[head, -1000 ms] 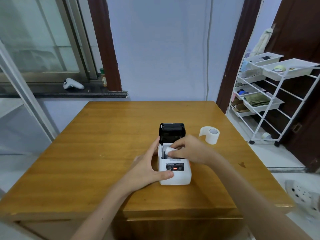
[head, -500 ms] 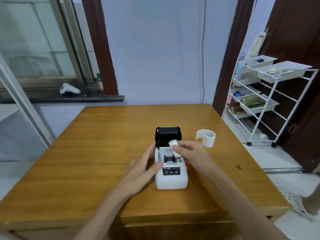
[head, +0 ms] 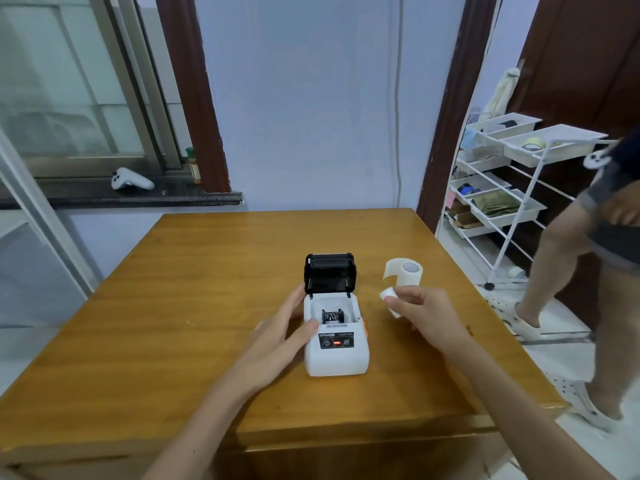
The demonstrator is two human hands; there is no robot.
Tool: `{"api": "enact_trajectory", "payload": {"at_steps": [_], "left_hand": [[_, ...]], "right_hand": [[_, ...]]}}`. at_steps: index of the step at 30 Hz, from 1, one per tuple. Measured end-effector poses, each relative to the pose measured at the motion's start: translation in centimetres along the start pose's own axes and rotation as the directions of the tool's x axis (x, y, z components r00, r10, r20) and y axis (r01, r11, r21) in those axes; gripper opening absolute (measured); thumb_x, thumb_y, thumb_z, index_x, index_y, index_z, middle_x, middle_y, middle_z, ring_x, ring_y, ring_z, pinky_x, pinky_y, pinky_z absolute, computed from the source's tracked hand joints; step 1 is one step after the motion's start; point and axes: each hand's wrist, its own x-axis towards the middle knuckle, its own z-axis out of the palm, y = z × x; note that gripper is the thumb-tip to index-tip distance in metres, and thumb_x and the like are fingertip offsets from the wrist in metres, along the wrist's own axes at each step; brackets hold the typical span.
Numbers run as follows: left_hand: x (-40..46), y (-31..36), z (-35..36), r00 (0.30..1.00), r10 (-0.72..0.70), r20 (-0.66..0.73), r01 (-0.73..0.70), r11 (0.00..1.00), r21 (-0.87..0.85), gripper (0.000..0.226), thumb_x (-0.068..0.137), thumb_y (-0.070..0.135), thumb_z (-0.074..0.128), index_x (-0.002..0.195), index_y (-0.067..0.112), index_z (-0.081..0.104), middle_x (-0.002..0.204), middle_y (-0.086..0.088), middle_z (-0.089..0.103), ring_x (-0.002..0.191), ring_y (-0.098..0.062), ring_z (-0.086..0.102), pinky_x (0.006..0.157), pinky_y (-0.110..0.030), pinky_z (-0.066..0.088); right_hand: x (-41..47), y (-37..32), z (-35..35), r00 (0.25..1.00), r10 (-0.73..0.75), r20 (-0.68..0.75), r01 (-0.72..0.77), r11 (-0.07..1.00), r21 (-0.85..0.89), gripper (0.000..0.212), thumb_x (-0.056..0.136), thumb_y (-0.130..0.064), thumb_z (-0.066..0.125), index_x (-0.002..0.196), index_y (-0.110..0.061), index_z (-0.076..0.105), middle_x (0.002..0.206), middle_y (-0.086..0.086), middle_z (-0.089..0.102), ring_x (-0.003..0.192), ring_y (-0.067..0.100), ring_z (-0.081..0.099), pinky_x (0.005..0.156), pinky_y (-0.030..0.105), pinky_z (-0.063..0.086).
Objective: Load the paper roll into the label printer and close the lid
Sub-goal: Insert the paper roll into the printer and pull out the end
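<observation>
A small white label printer (head: 336,355) stands on the wooden table (head: 173,323), its black lid (head: 329,273) tilted up and open. The paper bay shows a black holder (head: 332,316) inside. My left hand (head: 280,337) rests against the printer's left side, thumb on its top edge. To the right of the printer, my right hand (head: 424,315) holds a small white roll core (head: 389,297) between the fingertips. A fuller white paper roll (head: 407,273) with a loose curled end stands on the table just behind that hand.
A white wire rack with trays (head: 502,188) stands at the right by a dark door. Another person's legs (head: 571,289) are beside the table's right edge. A white controller (head: 131,180) lies on the window ledge at the back left.
My right hand lifted the small white roll core out of the printer bay and carried it to the right. A person has walked into view at the right. My left hand stayed on the printer.
</observation>
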Motion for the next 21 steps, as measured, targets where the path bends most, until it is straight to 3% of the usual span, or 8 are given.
{"api": "enact_trajectory", "payload": {"at_steps": [3, 6, 10, 12, 14, 16, 21], "left_hand": [[0.0, -0.1, 0.0, 1.000, 0.007, 0.003, -0.007, 1.000, -0.007, 0.065, 0.080, 0.083, 0.043, 0.139, 0.073, 0.015, 0.142, 0.048, 0.036, 0.142, 0.006, 0.033, 0.121, -0.053, 0.024], [0.1, -0.2, 0.0, 1.000, 0.003, -0.001, -0.003, 1.000, -0.012, 0.067, 0.080, 0.084, 0.042, 0.140, 0.072, 0.015, 0.143, 0.046, 0.036, 0.143, 0.003, 0.032, 0.120, -0.054, 0.023], [0.0, -0.3, 0.0, 1.000, 0.007, 0.005, -0.007, 0.999, -0.041, 0.068, 0.080, 0.083, 0.044, 0.141, 0.070, 0.016, 0.144, 0.045, 0.036, 0.143, 0.003, 0.032, 0.120, -0.054, 0.024], [0.1, -0.2, 0.0, 1.000, 0.008, 0.002, -0.008, 0.999, -0.031, 0.069, 0.081, 0.083, 0.043, 0.142, 0.068, 0.016, 0.146, 0.043, 0.037, 0.143, 0.002, 0.033, 0.120, -0.055, 0.024], [0.1, -0.1, 0.0, 1.000, 0.011, 0.002, -0.011, 1.000, -0.029, 0.069, 0.081, 0.082, 0.042, 0.143, 0.067, 0.016, 0.146, 0.042, 0.037, 0.142, 0.003, 0.034, 0.120, -0.055, 0.024], [0.0, 0.1, 0.0, 1.000, 0.013, 0.006, -0.013, 0.999, -0.036, 0.067, 0.082, 0.081, 0.042, 0.142, 0.068, 0.017, 0.143, 0.046, 0.037, 0.141, 0.007, 0.034, 0.120, -0.053, 0.025], [-0.1, 0.2, 0.0, 1.000, 0.008, -0.001, -0.008, 1.000, -0.030, 0.066, 0.083, 0.081, 0.040, 0.143, 0.068, 0.015, 0.148, 0.046, 0.031, 0.141, 0.009, 0.031, 0.122, -0.054, 0.021]], "right_hand": [[0.2, 1.1, -1.7, 0.997, 0.007, -0.072, -0.019, 0.987, -0.162, 0.013, 0.086, -0.033, 0.070, 0.096, -0.026, 0.073, 0.086, -0.013, 0.071, 0.087, 0.006, 0.066, 0.079, 0.027, 0.052], [0.2, 1.6, -2.6, 0.996, 0.030, -0.084, -0.052, 0.958, -0.281, 0.018, 0.087, -0.035, 0.068, 0.102, -0.025, 0.070, 0.091, -0.014, 0.067, 0.087, 0.006, 0.061, 0.077, 0.028, 0.050], [0.4, 1.7, -2.6, 0.997, -0.055, -0.060, 0.023, 0.896, -0.443, 0.023, 0.087, -0.032, 0.068, 0.103, -0.017, 0.072, 0.094, -0.004, 0.064, 0.087, 0.017, 0.060, 0.078, 0.038, 0.052], [0.7, 1.8, -2.5, 0.996, -0.061, -0.059, 0.027, 0.890, -0.455, 0.024, 0.085, -0.034, 0.068, 0.102, -0.017, 0.073, 0.093, -0.003, 0.066, 0.089, 0.020, 0.061, 0.080, 0.042, 0.053], [1.3, 2.3, -2.6, 0.997, -0.038, -0.063, 0.004, 0.884, -0.468, 0.036, 0.082, -0.042, 0.068, 0.110, -0.019, 0.071, 0.106, -0.002, 0.068, 0.098, 0.017, 0.061, 0.083, 0.041, 0.053], [1.9, 2.6, -2.7, 0.997, 0.019, -0.081, -0.053, 0.891, -0.452, 0.054, 0.079, -0.049, 0.068, 0.123, -0.019, 0.062, 0.114, -0.003, 0.065, 0.106, 0.015, 0.059, 0.087, 0.039, 0.051], [3.2, 2.1, -2.4, 0.972, 0.042, -0.229, -0.117, 0.938, -0.325, 0.089, 0.072, -0.067, 0.057, 0.145, -0.022, 0.034, 0.105, -0.003, 0.056, 0.104, 0.022, 0.059, 0.084, 0.044, 0.052]]}}
